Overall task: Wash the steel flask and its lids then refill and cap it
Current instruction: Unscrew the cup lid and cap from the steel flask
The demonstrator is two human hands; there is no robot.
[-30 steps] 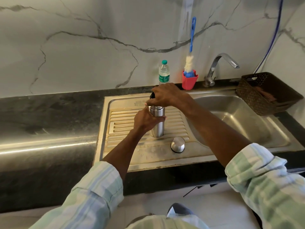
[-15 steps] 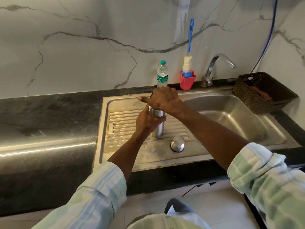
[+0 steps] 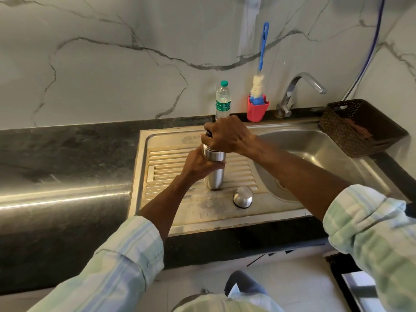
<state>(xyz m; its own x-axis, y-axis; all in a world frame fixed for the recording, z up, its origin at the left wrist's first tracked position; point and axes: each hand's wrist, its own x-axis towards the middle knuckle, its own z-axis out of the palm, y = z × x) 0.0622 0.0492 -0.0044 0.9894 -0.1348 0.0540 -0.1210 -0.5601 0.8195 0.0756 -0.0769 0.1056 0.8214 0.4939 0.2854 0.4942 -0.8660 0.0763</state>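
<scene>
Head view: the steel flask (image 3: 214, 171) stands upright on the ribbed drainboard (image 3: 166, 163), just left of the sink basin (image 3: 315, 152). The left hand (image 3: 200, 164) wraps its fingers round the flask's upper body. The right hand (image 3: 227, 137) curls over the top, gripping a dark inner lid (image 3: 209, 133) that barely shows; a half second ago its thumb stuck out to the left, now it is tucked in, so the hand has regripped mid-twist. Whether it loosens or tightens I cannot tell. The steel outer cap (image 3: 242, 197) lies on the drainboard just right of the flask's base, apart from it. Behind the flask stand a plastic water bottle (image 3: 222, 101) and a bottle brush (image 3: 258, 85); open drainboard lies left, the basin right.
</scene>
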